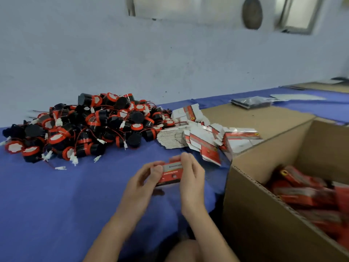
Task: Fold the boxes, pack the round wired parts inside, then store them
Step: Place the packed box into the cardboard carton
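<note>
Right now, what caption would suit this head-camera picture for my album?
The left hand and right hand hold a small red box between piled round parts and a carton.

We see both hands, left hand (143,178) and right hand (190,174), gripping a small red box (171,173) just left of the cardboard carton (245,186).

Blue cloth (75,195) covers the work surface along the pale wall. At the back left lies a heap of round black-and-red wired parts (85,127), with white connectors trailing onto the cloth. Touching its right side, flat unfolded boxes (190,137) fan out. An open carton (264,214) stands at the right, possibly beside the surface rather than on it. Farther back lie a dark plastic packet (251,102) and a pale sheet (298,96).
</note>
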Tool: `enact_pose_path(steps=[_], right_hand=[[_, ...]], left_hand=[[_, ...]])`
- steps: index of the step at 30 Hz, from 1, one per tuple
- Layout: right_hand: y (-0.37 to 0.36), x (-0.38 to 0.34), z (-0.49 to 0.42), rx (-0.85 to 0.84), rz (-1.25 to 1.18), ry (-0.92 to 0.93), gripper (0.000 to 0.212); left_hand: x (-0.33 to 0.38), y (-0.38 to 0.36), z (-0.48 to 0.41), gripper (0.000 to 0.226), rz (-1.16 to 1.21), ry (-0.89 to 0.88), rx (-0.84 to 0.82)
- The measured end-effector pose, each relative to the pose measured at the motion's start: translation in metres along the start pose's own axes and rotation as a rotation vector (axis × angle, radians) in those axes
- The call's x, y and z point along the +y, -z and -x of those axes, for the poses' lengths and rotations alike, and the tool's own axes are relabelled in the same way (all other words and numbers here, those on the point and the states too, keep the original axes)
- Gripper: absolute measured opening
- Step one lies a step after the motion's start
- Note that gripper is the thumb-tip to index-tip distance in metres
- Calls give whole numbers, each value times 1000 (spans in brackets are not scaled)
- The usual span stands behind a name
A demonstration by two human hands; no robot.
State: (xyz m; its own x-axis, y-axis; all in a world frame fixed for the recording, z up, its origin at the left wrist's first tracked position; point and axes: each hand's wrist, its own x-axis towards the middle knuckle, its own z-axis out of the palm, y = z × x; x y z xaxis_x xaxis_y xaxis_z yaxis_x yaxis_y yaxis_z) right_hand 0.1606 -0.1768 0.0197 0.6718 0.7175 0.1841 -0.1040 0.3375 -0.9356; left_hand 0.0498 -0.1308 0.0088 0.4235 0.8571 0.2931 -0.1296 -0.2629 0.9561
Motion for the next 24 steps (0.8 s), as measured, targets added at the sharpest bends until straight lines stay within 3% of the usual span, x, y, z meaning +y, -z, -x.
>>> enact_pose_path(steps=[4, 7, 8, 11, 13, 18, 24], right_hand=[[32, -55, -4, 39, -567, -229, 43], [45, -79, 0, 48, -556, -284, 39], [48, -81, 2, 19, -502, -278, 36], [52, -84, 7, -32, -391, -236, 25], [52, -88, 9, -30, -367, -224, 24], [44, -81, 5, -108, -320, -209, 39], [4, -39, -5, -156, -234, -315, 20]], left_hand=[[64, -40, -24, 22, 276, 26, 89], [117, -87, -41, 30, 344, 26, 61], [133, -105, -42, 35, 330, -6, -48], [172, -154, -33, 48, 225, -100, -583], [185, -173, -27, 47, 145, -134, -715], [161, -149, -40, 44, 212, -119, -451], [83, -67, -63, 32, 264, 73, 51]])
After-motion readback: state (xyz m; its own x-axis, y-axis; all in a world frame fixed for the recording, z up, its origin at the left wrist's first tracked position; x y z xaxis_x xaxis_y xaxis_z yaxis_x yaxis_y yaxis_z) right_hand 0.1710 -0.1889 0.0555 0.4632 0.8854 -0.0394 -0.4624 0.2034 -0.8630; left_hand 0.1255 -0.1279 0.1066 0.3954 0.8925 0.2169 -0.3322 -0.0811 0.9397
